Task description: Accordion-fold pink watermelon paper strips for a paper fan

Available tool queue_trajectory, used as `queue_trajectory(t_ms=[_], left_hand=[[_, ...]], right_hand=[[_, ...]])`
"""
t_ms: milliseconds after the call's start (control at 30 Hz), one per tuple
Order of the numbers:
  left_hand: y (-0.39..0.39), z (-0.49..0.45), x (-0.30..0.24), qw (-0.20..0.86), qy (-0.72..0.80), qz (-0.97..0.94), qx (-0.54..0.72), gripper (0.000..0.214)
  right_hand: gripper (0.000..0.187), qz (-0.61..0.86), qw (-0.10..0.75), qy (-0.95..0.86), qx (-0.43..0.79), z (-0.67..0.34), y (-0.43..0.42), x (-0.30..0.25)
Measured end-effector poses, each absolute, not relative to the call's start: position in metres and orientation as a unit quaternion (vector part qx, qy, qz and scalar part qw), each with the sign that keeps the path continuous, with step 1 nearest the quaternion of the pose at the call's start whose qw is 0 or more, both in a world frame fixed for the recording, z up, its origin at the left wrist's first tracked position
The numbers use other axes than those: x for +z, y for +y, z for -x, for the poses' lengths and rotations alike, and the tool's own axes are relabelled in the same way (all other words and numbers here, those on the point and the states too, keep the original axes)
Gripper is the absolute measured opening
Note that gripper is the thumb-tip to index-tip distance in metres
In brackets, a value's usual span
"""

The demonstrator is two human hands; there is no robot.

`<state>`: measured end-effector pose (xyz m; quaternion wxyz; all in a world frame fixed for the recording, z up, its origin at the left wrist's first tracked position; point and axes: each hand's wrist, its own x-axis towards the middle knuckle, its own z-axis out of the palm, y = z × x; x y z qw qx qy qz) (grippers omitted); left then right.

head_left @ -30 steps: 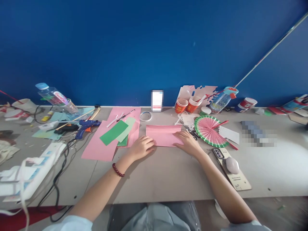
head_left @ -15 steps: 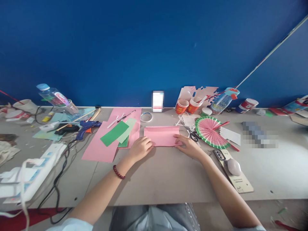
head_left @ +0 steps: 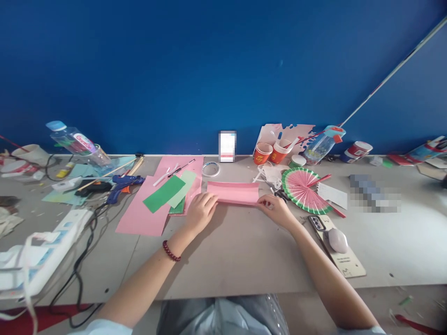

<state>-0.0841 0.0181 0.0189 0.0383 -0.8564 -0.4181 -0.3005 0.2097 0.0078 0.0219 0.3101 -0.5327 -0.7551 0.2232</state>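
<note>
A pink paper strip (head_left: pixel 233 191) lies across the table in front of me, its near edge raised off the tabletop and a crease running along its far side. At its near left corner, my left hand (head_left: pixel 201 213) is closed on the edge, fingers together; a dark red bead bracelet circles that wrist. My right hand (head_left: pixel 278 210) pinches the near right corner between thumb and fingers. Just beyond the right hand lie black-handled scissors (head_left: pixel 280 194), partly hidden. A round pink fan with a green rim (head_left: pixel 303 190) rests right of them.
Left are pink sheets (head_left: pixel 139 216) with green paper (head_left: pixel 165 193), a blue glue gun (head_left: pixel 122 185) and a white power strip (head_left: pixel 57 249) with cables. A tape roll (head_left: pixel 211 169), red paper cups (head_left: pixel 263 153) and a propped phone (head_left: pixel 227 146) stand behind. A cased phone (head_left: pixel 337 246) lies right.
The paper's near edge has come up and away from me, so the strip looks narrower. My right hand has closed into a tighter pinch at the corner. The view has shifted slightly.
</note>
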Motion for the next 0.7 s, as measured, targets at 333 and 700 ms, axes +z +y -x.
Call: queue_trajectory(t_ms=[333,700], left_hand=[[-0.006,0.067,0.012,0.101,-0.370,0.842,-0.380,0.037],[-0.021,0.051,0.024,-0.115,-0.398,0.863,-0.289,0.069]], right_hand=[[0.028,0.530,0.414,-0.569,0.473,-0.175,-0.005,0.014],[0.031,0.410,0.413,-0.461,0.670,-0.141,-0.028,0.027]])
